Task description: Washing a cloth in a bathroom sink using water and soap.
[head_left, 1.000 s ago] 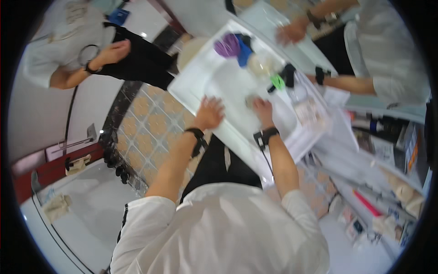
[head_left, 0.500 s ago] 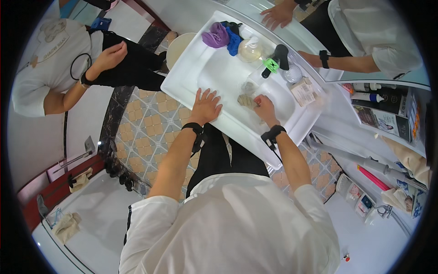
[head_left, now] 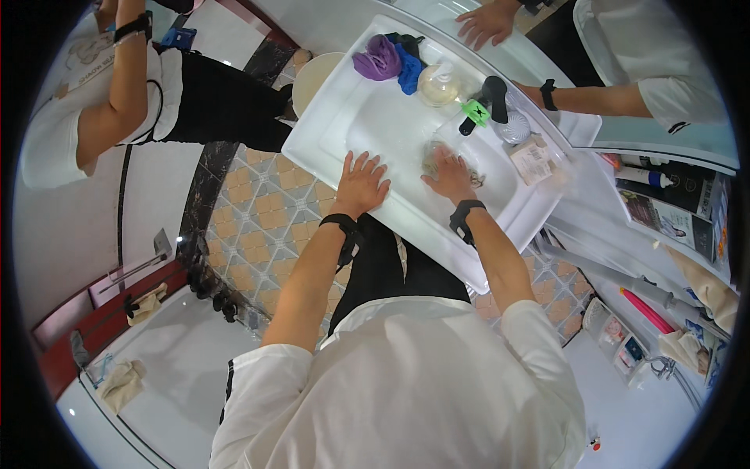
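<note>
My left hand (head_left: 362,182) lies flat on the near rim of the white washbasin (head_left: 320,148), fingers spread. Down in the basin, my right hand (head_left: 451,178) is over a small crumpled greyish-beige cloth (head_left: 430,162). Its fingers are stretched and apart, and the palm hides most of the cloth. Another bit of similar greyish material (head_left: 477,180) shows by its right side. I cannot tell what kind of cloth it is. A black strap is on each of my wrists.
Along the far rim lie a purple cloth (head_left: 376,59), a blue cloth (head_left: 409,72), a clear round container (head_left: 439,84), a dark tap handle (head_left: 494,95) with a green tag (head_left: 476,112), and a packet (head_left: 532,161). Another person (head_left: 117,94) stands at left near a cream bucket (head_left: 316,82).
My right hand has gone from pinching at the cloth's right side to lying spread over it. My left hand stays on the rim. The other person's arm has risen.
</note>
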A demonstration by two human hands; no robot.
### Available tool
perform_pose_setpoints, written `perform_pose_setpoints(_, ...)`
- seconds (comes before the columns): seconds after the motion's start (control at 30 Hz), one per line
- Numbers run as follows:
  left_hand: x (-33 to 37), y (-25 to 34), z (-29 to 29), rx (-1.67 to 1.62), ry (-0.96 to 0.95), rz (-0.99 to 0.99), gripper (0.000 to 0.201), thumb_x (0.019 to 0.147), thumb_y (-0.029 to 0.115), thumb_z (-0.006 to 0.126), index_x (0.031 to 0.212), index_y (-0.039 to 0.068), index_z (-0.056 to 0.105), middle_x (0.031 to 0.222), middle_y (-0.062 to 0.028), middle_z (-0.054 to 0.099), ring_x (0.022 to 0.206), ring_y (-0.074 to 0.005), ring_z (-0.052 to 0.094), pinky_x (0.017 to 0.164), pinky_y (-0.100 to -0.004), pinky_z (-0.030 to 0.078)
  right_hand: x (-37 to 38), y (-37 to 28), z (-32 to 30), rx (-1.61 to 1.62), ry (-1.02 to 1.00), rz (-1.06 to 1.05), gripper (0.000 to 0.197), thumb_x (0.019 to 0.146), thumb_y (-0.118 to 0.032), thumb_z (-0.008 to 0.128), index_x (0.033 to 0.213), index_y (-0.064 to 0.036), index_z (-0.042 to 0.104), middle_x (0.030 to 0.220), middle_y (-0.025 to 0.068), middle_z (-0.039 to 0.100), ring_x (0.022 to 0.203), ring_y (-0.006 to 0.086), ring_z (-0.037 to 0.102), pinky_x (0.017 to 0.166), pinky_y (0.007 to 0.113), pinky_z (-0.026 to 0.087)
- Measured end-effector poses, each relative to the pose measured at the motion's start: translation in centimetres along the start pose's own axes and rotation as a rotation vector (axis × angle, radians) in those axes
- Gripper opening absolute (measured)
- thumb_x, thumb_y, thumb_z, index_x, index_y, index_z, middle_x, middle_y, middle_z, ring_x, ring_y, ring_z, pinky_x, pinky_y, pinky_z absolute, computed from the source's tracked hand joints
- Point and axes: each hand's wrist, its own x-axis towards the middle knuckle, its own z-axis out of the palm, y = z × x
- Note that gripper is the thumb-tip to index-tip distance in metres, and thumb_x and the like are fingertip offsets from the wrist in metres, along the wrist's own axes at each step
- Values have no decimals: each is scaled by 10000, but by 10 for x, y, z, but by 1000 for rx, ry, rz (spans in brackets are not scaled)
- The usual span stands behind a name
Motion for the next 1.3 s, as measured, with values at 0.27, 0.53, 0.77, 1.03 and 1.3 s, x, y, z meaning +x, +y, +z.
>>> perform_pose_setpoints(0.27, 4, 3, -3, -21, 5, -11, 344, 766, 320, 478, 1007, 96, 579, 1126, -85, 513, 1134, -274, 382, 1013, -471, 135, 7, -1, 11, -100, -22, 62, 710, 735, -430, 556, 1276, -52, 294, 1253, 145, 409, 1171, 306, 361, 954, 495, 259)
perform_pose_setpoints(0.53, 7, 3, -3, -10, -71, -31, 372, 768, 335, 457, 1035, 99, 565, 1153, -84, 499, 1161, -276, 352, 1017, -474, 107, 11, -2, -2, 61, -50, 96, 606, 743, -407, 553, 1219, -67, 392, 1212, 164, 433, 1154, 312, 376, 933, 487, 285)
perform_pose_setpoints(0.77, 4, 1, -5, 3, -73, -46, 377, 760, 338, 459, 1039, 106, 563, 1157, -79, 498, 1171, -273, 348, 1022, -472, 103, 30, -10, -3, 1861, 140, 635, 294, 806, -240, 509, 956, 9, 555, 885, 142, 602, 768, 270, 585, 747, 354, 470)
perform_pose_setpoints(1.03, 5, 2, -4, 5, -33, -21, 372, 745, 339, 472, 1017, 106, 574, 1151, -77, 504, 1147, -273, 378, 1014, -473, 130, 50, -2, 8, 2542, 271, 682, 245, 860, -145, 379, 985, 9, 521, 905, 129, 582, 842, 247, 557, 789, 343, 461)
perform_pose_setpoints(1.3, 11, 6, -5, -15, -46, -11, 373, 747, 335, 468, 1019, 102, 572, 1154, -86, 501, 1152, -275, 370, 1014, -474, 124, 50, 23, 17, 2693, 263, 501, 239, 865, -192, 353, 969, -71, 531, 914, 119, 580, 856, 250, 545, 781, 363, 462)
